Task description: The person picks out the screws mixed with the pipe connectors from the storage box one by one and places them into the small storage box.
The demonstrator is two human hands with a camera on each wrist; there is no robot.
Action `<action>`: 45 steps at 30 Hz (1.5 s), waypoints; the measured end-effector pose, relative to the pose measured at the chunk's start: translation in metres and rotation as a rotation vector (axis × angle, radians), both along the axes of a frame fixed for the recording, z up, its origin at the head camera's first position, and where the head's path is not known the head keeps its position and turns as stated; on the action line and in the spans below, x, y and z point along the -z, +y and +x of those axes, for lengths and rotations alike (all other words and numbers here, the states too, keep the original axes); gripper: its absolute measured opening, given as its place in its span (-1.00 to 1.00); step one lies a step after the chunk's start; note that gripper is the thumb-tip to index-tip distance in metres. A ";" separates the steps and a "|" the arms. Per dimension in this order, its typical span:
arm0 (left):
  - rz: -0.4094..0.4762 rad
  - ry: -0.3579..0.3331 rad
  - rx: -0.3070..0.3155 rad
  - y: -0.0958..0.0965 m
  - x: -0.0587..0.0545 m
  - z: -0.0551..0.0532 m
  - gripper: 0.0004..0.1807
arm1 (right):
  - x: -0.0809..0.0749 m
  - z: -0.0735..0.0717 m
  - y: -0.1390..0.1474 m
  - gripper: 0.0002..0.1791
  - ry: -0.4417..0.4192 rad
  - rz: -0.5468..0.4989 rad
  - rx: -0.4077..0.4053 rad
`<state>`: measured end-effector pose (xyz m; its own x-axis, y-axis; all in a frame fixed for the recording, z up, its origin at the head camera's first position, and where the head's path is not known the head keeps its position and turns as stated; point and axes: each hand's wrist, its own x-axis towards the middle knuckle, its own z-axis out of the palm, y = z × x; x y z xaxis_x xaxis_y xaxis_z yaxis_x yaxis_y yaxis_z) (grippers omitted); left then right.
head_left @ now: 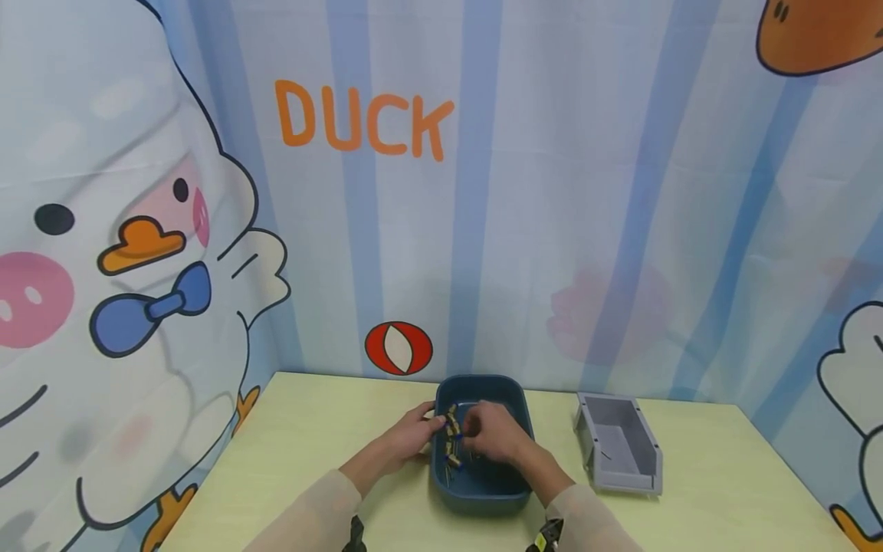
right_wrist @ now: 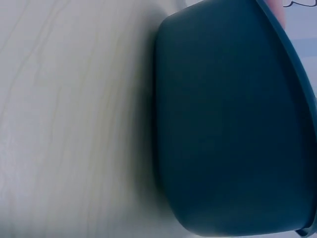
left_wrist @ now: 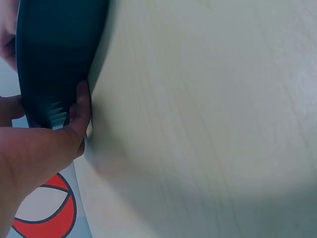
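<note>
A deep blue plastic bin (head_left: pixel 483 502) stands on the table with its long side running away from me. My left hand (head_left: pixel 408 433) grips its left wall, thumb over the rim and fingers along the outside, as the left wrist view also shows. Inside, along the left side, lies a loose row of small brass-coloured pieces with blue parts (head_left: pixel 452 460). My right hand (head_left: pixel 493 432) reaches down into the bin, fingers bent beside these pieces. Its fingertips are mostly hidden, and I cannot tell whether they pinch one. The right wrist view shows mainly the bin's outer wall (right_wrist: pixel 233 119).
A grey open-fronted parts bin (head_left: pixel 624 483) stands to the right of the blue bin, with a small thin dark piece (head_left: pixel 605 455) in it. Behind the pale yellow table (head_left: pixel 324 406) hangs a printed duck curtain (head_left: pixel 414 230).
</note>
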<state>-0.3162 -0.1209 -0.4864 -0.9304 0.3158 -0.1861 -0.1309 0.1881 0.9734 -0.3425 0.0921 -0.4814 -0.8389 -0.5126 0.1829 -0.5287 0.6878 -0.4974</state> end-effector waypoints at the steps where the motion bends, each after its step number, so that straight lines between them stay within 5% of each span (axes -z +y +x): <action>1: 0.000 -0.002 -0.001 0.000 0.000 0.000 -0.36 | -0.001 0.000 0.000 -0.86 -0.004 0.005 0.000; 14: -0.003 0.005 -0.003 0.002 0.001 -0.002 -0.37 | 0.017 0.000 0.007 -0.85 0.104 -0.042 -0.061; 21: 0.007 0.010 0.002 0.005 0.004 -0.004 -0.37 | 0.016 0.005 0.003 -0.82 0.031 -0.008 -0.028; 45: -0.012 0.020 -0.028 0.008 0.001 0.000 -0.38 | 0.022 0.000 0.001 -0.85 0.047 0.008 -0.054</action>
